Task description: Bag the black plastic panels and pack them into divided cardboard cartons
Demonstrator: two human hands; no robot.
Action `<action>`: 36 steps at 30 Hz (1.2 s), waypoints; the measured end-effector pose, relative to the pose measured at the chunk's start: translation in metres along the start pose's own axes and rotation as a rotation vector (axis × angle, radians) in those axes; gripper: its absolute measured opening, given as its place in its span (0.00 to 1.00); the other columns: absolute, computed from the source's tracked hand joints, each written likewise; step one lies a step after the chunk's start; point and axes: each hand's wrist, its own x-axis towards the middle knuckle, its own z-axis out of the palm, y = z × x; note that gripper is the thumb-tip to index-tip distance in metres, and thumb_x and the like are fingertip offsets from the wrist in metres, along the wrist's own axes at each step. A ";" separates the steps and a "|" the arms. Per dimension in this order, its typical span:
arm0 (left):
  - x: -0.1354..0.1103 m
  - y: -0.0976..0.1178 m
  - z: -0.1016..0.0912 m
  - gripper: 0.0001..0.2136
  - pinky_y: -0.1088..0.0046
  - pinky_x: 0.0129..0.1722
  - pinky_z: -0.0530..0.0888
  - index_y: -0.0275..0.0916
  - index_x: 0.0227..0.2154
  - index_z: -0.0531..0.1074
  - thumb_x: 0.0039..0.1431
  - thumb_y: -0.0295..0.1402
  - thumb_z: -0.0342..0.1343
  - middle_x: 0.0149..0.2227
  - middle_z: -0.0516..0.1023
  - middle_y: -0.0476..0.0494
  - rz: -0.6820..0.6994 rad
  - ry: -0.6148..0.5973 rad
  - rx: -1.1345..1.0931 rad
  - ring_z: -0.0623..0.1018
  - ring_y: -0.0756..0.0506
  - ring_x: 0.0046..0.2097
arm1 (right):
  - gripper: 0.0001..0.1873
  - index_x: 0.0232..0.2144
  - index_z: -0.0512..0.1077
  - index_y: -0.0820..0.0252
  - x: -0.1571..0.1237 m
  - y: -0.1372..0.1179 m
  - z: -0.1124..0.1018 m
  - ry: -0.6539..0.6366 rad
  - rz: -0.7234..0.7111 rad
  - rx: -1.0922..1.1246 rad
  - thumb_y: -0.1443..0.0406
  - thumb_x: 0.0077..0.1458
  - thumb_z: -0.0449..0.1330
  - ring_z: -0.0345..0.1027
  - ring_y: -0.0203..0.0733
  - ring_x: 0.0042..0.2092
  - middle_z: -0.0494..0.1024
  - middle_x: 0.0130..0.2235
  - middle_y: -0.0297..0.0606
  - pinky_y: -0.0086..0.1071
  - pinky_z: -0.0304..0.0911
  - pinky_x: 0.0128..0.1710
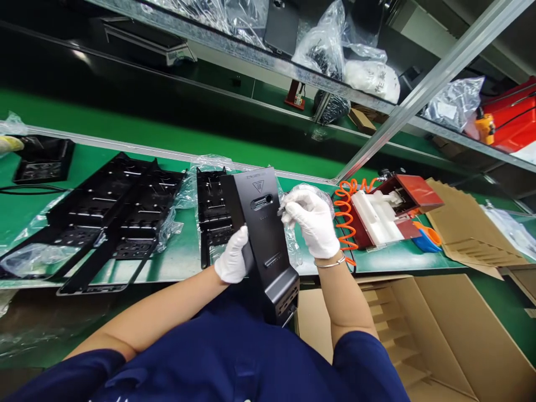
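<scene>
Cover (271, 234) just right of the left hand (233, 257), grasped along one edge, lengthwise away from the shirt (234, 357), with the right hand (312, 220) pinched on an unclear small piece (281, 211) near the opposite edge.

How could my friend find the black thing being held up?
Find the long green table, then the white-gloved left hand by its near edge. That hand grips a long black case. Unlike the open black frames lying nearby, it shows a smooth face with a triangle mark.
</scene>
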 end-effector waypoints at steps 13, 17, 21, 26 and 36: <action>0.007 -0.002 -0.003 0.18 0.62 0.65 0.69 0.42 0.41 0.80 0.48 0.44 0.69 0.42 0.86 0.47 -0.139 -0.023 -0.151 0.74 0.37 0.62 | 0.07 0.31 0.70 0.56 0.019 0.033 0.031 0.242 -0.389 -0.432 0.60 0.59 0.60 0.64 0.37 0.32 0.72 0.32 0.33 0.34 0.65 0.36; 0.010 -0.006 -0.002 0.19 0.61 0.63 0.71 0.41 0.42 0.80 0.49 0.45 0.68 0.46 0.85 0.44 -0.118 -0.021 -0.187 0.76 0.36 0.59 | 0.03 0.34 0.70 0.56 0.018 0.037 0.031 0.272 -0.488 -0.545 0.63 0.60 0.59 0.67 0.40 0.39 0.74 0.37 0.37 0.37 0.66 0.44; 0.016 -0.006 0.001 0.19 0.61 0.60 0.74 0.41 0.44 0.79 0.53 0.46 0.65 0.44 0.85 0.44 -0.128 0.008 -0.247 0.79 0.37 0.56 | 0.08 0.41 0.71 0.57 0.025 0.049 0.029 0.273 -0.437 -0.450 0.63 0.60 0.58 0.68 0.41 0.45 0.75 0.44 0.40 0.37 0.66 0.49; 0.045 0.005 0.020 0.18 0.62 0.52 0.79 0.38 0.48 0.75 0.63 0.46 0.57 0.41 0.85 0.43 -0.223 0.059 -0.259 0.83 0.39 0.48 | 0.08 0.41 0.72 0.56 0.078 0.090 0.014 0.161 -0.031 0.013 0.61 0.59 0.58 0.69 0.39 0.50 0.76 0.47 0.38 0.34 0.65 0.55; 0.124 0.034 0.024 0.13 0.73 0.26 0.76 0.41 0.34 0.74 0.57 0.46 0.63 0.23 0.77 0.53 -0.048 0.435 -0.019 0.75 0.49 0.22 | 0.12 0.41 0.71 0.59 0.127 0.128 -0.055 0.087 0.252 0.032 0.63 0.66 0.49 0.72 0.32 0.37 0.79 0.41 0.37 0.27 0.70 0.43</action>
